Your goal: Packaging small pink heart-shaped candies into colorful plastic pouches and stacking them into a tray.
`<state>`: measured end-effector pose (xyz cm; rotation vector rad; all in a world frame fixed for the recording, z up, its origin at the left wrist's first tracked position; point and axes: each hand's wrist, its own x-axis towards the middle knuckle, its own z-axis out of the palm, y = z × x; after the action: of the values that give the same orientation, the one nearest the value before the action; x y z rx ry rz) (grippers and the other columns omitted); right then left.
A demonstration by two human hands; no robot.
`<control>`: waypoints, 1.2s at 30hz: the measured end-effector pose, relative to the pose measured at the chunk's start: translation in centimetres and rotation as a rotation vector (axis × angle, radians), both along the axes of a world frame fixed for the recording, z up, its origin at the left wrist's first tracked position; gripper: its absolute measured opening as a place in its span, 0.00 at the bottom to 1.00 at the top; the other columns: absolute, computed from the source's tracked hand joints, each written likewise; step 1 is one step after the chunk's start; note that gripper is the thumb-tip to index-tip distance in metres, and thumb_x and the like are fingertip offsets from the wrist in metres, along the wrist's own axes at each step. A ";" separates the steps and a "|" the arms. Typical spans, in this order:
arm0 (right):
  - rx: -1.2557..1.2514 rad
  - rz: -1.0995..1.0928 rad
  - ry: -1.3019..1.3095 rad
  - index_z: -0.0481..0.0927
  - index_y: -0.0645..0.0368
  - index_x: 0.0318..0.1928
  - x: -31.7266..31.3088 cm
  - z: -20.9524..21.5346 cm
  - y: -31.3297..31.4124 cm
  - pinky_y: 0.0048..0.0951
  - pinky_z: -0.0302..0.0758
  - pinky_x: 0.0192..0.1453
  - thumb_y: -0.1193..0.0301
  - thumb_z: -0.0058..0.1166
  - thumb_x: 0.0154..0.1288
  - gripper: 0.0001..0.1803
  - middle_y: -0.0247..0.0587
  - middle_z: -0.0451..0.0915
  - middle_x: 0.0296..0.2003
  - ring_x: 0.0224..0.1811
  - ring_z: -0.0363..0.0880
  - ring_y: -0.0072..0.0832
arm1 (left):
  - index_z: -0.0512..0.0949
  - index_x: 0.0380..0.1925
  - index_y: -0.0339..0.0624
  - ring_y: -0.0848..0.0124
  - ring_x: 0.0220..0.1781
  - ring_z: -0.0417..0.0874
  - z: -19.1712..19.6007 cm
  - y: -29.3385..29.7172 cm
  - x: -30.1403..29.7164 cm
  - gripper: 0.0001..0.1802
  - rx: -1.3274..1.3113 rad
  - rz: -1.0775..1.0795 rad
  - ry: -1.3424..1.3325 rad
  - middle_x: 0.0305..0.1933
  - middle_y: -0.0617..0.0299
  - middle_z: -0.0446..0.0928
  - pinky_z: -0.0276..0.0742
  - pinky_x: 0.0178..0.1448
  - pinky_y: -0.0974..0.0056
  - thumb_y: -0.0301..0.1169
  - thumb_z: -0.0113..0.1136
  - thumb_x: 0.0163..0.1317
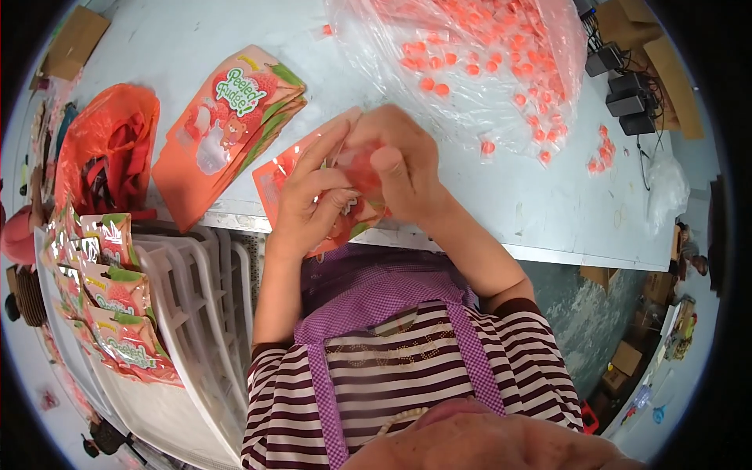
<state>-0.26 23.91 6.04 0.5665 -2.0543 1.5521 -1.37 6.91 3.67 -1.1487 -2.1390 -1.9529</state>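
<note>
My left hand is closed on a red and peach candy pouch at the table's front edge, thumb and fingers bent against it. Over the same pouch, my right hand is curled, its thumb pointing down. Between the two hands is a smeared patch of red and clear wrap, which looks like small wrapped candies; the right fingertips are partly hidden there. To the left lies a fanned stack of flat printed pouches. Beyond my right hand, a large clear bag spills many red wrapped candies.
An orange plastic bag stands at the table's left end. Below it, white plastic crates hold filled pouches. Loose candies lie at right, near black power adapters with cables and crumpled clear plastic.
</note>
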 end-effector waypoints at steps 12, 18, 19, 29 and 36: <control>0.713 0.457 -0.188 0.77 0.62 0.41 1.2 1.3 0.0 0.39 0.71 0.51 0.37 0.44 0.54 0.37 0.46 0.79 0.41 0.48 0.77 0.41 | 0.73 0.32 0.41 0.48 0.65 0.67 -0.3 -0.4 1.5 0.03 0.271 -0.028 -0.197 0.62 0.40 0.66 0.65 0.64 0.53 0.26 0.58 0.60; 0.167 0.165 0.267 0.77 0.64 0.39 2.3 -0.5 -0.5 0.40 0.71 0.52 0.41 0.51 0.54 0.34 0.50 0.78 0.45 0.50 0.76 0.43 | 0.73 0.33 0.40 0.44 0.64 0.67 0.6 -0.2 0.6 0.08 0.279 -0.061 -0.065 0.62 0.34 0.63 0.64 0.64 0.48 0.32 0.59 0.60; 0.014 0.281 0.200 0.76 0.66 0.40 2.8 -0.6 -0.5 0.40 0.70 0.53 0.42 0.52 0.56 0.34 0.51 0.77 0.47 0.51 0.75 0.43 | 0.73 0.33 0.40 0.44 0.64 0.67 0.6 -0.3 0.6 0.08 0.276 -0.062 -0.069 0.62 0.34 0.63 0.64 0.64 0.48 0.32 0.59 0.60; 0.776 -0.504 -0.361 0.60 0.57 0.64 6.1 -7.3 9.7 0.46 0.50 0.70 0.58 0.55 0.59 0.35 0.51 0.59 0.65 0.69 0.51 0.51 | 0.72 0.31 0.40 0.44 0.65 0.65 0.9 -3.1 0.6 0.05 0.347 0.124 -0.084 0.61 0.32 0.64 0.68 0.62 0.50 0.27 0.59 0.60; 0.871 -0.112 -0.255 0.60 0.46 0.66 3.8 -5.0 3.9 0.57 0.34 0.72 0.39 0.60 0.41 0.52 0.45 0.48 0.70 0.73 0.33 0.53 | 0.72 0.32 0.40 0.44 0.66 0.65 1.0 -3.5 1.0 0.06 0.279 0.118 -0.036 0.61 0.33 0.64 0.58 0.67 0.45 0.30 0.58 0.61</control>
<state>3.52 27.79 1.01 0.5427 -2.8759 0.6194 -0.38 3.45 4.69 -0.9253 -1.8249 -2.1446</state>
